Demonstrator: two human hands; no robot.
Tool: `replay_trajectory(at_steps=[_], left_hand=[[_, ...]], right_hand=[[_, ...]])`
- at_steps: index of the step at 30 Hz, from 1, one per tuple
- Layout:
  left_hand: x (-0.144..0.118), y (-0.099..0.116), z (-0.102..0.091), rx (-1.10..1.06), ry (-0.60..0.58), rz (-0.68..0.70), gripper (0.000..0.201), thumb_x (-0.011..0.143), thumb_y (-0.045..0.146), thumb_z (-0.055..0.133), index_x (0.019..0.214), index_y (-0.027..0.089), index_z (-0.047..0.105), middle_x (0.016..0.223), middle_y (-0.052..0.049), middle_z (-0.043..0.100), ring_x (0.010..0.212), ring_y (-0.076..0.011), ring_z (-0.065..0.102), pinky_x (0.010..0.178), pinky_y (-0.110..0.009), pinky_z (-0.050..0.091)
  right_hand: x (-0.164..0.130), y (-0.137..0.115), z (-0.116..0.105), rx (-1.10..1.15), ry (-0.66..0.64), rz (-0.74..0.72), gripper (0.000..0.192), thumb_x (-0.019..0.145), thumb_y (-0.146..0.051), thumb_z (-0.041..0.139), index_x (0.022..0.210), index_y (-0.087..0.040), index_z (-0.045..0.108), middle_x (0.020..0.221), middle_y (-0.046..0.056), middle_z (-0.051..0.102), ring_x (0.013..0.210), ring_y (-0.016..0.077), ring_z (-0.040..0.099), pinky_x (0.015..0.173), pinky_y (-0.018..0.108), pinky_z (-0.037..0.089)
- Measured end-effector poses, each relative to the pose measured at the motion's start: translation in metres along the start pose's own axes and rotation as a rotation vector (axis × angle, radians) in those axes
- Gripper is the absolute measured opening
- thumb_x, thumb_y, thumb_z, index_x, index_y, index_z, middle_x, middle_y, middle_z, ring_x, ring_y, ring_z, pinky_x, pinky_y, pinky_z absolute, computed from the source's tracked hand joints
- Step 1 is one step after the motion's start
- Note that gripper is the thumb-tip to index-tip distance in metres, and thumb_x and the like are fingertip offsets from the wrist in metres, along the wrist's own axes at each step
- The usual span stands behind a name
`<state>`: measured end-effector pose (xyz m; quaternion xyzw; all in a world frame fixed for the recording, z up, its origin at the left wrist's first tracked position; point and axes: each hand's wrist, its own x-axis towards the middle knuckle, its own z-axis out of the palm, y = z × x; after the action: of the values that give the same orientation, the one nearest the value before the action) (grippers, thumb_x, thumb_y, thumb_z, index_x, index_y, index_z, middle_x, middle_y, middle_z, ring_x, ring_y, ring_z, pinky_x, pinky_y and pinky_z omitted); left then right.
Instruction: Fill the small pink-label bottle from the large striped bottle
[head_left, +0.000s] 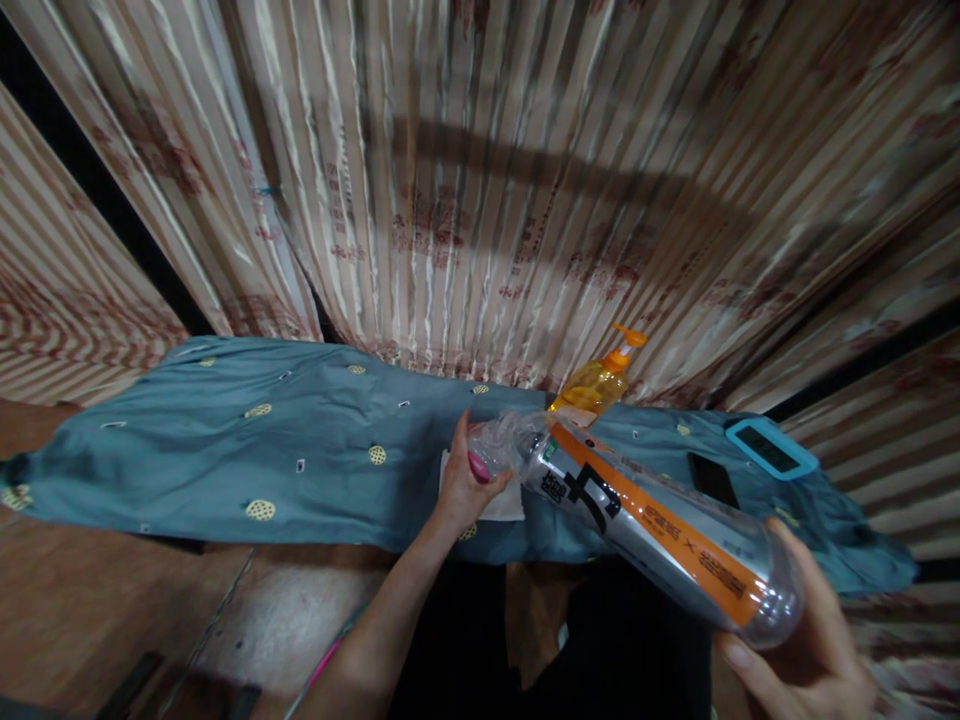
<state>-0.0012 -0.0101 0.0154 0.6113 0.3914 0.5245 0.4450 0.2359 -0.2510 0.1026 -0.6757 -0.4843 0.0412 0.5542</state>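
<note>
My right hand (814, 640) grips the base of a large clear plastic bottle (664, 525) with an orange and silver label. The bottle lies slanted in the air, its neck end pointing left and away from me. Fingers of my left hand (463, 485) are wrapped round a small clear plastic container (491, 450) with a pink patch on it. The bottle's neck end meets or overlaps this container; whether they touch, I cannot tell. Under the left hand lies a white cloth or paper (504, 505).
A pump bottle (592, 385) with amber liquid and an orange top stands behind the large bottle. To the right lie a dark phone (712, 478) and a blue-framed device (772, 447). A teal pineapple-print cloth (315, 440) covers the narrow table; pleated curtains (450, 200) hang behind.
</note>
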Motion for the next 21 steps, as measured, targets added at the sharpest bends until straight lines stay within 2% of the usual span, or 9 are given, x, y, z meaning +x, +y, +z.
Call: replay_trajectory(at_steps=[4, 7, 12, 17, 21], left_hand=[[0.000, 0.000, 0.000, -0.001, -0.004, 0.005, 0.117, 0.068, 0.026, 0.093, 0.168, 0.022, 0.031, 0.148, -0.015, 0.068, 0.141, -0.0327, 0.067, 0.127, -0.052, 0.048], [0.000, 0.000, 0.000, -0.001, 0.004, 0.005, 0.117, 0.068, 0.027, 0.093, 0.167, 0.021, 0.032, 0.150, -0.016, 0.067, 0.142, -0.0331, 0.066, 0.127, -0.053, 0.047], [-0.001, -0.001, 0.001, 0.004, 0.003, -0.008, 0.118, 0.068, 0.028, 0.094, 0.168, 0.024, 0.031, 0.150, -0.014, 0.067, 0.142, -0.0329, 0.066, 0.126, -0.052, 0.048], [-0.001, 0.000, 0.001, -0.010, -0.006, -0.013, 0.118, 0.068, 0.029, 0.094, 0.168, 0.024, 0.031, 0.151, -0.015, 0.066, 0.143, -0.0332, 0.065, 0.127, -0.052, 0.047], [-0.001, 0.001, 0.000, -0.009, -0.017, -0.034, 0.119, 0.069, 0.029, 0.094, 0.168, 0.027, 0.029, 0.152, -0.013, 0.065, 0.145, -0.0322, 0.064, 0.128, -0.052, 0.045]], right_hand=[[0.000, 0.003, 0.002, 0.033, 0.016, 0.079, 0.107, 0.074, -0.053, 0.096, 0.167, -0.025, 0.050, 0.168, 0.012, 0.054, 0.147, 0.0461, 0.057, 0.121, 0.055, 0.051], [0.001, 0.007, 0.006, 0.078, 0.060, 0.062, 0.104, 0.074, -0.052, 0.096, 0.165, -0.025, 0.053, 0.171, 0.013, 0.051, 0.148, 0.0477, 0.055, 0.125, 0.060, 0.045], [0.001, 0.002, 0.010, 0.149, 0.071, 0.129, 0.106, 0.076, -0.051, 0.095, 0.168, -0.026, 0.049, 0.176, 0.014, 0.043, 0.155, 0.0537, 0.046, 0.129, 0.076, 0.030], [0.002, -0.005, 0.006, 0.117, 0.063, 0.099, 0.102, 0.079, -0.045, 0.095, 0.168, -0.024, 0.050, 0.179, 0.011, 0.038, 0.165, 0.0521, 0.029, 0.134, 0.076, 0.013], [0.003, -0.007, 0.006, 0.098, 0.058, 0.101, 0.105, 0.078, -0.045, 0.095, 0.169, -0.024, 0.049, 0.179, 0.012, 0.040, 0.161, 0.0532, 0.036, 0.132, 0.078, 0.016]])
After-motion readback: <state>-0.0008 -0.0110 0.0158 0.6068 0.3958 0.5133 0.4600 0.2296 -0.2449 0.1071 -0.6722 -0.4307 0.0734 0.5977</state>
